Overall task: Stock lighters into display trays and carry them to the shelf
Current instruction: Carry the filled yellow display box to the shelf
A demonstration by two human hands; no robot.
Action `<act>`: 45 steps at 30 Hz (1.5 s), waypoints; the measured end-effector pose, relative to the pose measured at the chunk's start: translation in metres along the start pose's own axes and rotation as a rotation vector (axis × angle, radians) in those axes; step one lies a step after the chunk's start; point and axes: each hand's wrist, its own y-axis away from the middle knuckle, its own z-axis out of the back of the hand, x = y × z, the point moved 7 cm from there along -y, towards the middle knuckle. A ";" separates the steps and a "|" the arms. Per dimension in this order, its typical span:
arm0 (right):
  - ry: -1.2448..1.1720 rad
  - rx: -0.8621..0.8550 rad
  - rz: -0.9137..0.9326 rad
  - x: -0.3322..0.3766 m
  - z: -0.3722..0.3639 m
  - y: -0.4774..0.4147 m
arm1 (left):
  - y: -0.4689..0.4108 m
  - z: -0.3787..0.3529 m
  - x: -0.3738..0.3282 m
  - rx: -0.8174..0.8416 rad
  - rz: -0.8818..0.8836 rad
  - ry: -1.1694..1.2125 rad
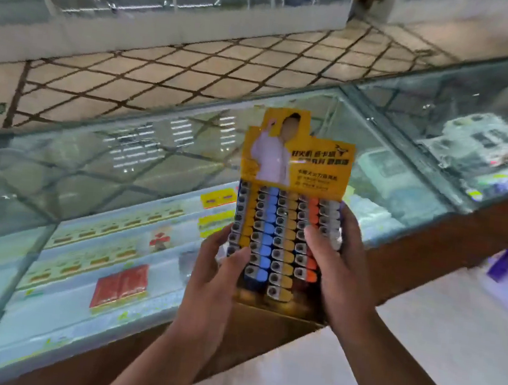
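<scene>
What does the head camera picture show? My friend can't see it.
A person's left hand and right hand grip the sides of a yellow display tray full of lighters, by a glass counter. Red packs lie inside the counter.

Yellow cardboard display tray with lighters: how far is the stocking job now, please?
Done: the yellow cardboard display tray looks full, with packed rows of yellow, blue, orange and white plastic lighters. In hand: the left hand and the right hand grip its sides, holding it above the glass display counter. Left: putting it in its place; it is not set down yet.
</scene>
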 end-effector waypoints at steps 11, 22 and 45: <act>-0.085 -0.502 -0.039 0.006 0.299 -0.003 | -0.013 -0.296 0.074 0.493 0.110 -0.208; -0.057 -0.996 -0.060 0.004 0.555 0.006 | -0.013 -0.573 0.169 0.911 0.287 -0.283; -0.003 -1.569 -0.019 0.005 0.995 0.062 | 0.096 -1.050 0.355 1.431 0.383 -0.404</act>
